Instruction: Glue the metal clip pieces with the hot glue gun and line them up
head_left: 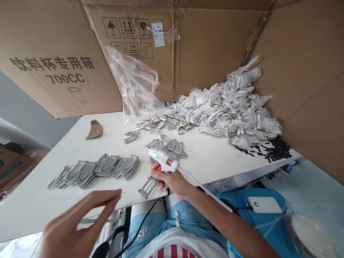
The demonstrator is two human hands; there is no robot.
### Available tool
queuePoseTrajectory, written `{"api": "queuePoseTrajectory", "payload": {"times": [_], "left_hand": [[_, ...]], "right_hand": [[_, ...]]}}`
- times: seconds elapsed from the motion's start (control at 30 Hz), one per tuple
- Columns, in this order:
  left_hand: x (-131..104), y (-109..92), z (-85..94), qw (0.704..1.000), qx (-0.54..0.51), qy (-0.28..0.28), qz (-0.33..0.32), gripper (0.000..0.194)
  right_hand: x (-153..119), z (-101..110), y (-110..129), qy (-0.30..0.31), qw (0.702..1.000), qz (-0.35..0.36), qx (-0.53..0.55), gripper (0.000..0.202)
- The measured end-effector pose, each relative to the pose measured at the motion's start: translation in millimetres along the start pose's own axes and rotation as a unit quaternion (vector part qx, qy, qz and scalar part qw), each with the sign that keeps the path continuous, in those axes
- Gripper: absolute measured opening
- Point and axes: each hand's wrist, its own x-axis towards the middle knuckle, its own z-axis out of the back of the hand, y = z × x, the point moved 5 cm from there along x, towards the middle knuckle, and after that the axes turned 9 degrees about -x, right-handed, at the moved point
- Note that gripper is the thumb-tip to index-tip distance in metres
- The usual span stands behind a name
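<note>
While the right hand (173, 181) curls its fingers around a smooth white plastic glue gun (162, 159) over the desk (204, 161), the left hand (67, 223) presses thumb and forefinger together, nothing clearly visible between. Gluing appears in hand; the next move likely calls for steady aim. Flat, slotted grey metal plates (86, 172) lie in overlapping stacks.

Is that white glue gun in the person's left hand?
No, the white glue gun is held in the right hand.
</note>
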Motion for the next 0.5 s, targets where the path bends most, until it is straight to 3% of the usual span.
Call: {"api": "queuePoseTrajectory", "payload": {"times": [0.1, 0.17, 0.27, 0.5], "left_hand": [[16.4, -38.3, -20.8, 0.987, -0.034, 0.055, -0.147, 0.011], [20.5, -51.7, -35.7, 0.973, -0.044, 0.098, -0.204, 0.013], [24.9, -55.3, -46.8, 0.965, -0.036, 0.127, -0.226, 0.016], [30.4, -53.0, -50.6, 0.961, -0.045, 0.149, -0.228, 0.016]], "right_hand": [[-2.3, -1.3, 0.4, 0.005, 1.0, 0.002, 0.008, 0.041], [-3.9, -2.0, 1.0, 0.01, 1.0, 0.006, 0.009, 0.04], [-5.3, -2.2, 1.6, 0.013, 1.0, 0.008, 0.01, 0.04], [-3.8, -0.5, 0.8, 0.015, 1.0, 0.011, 0.01, 0.037]]}}
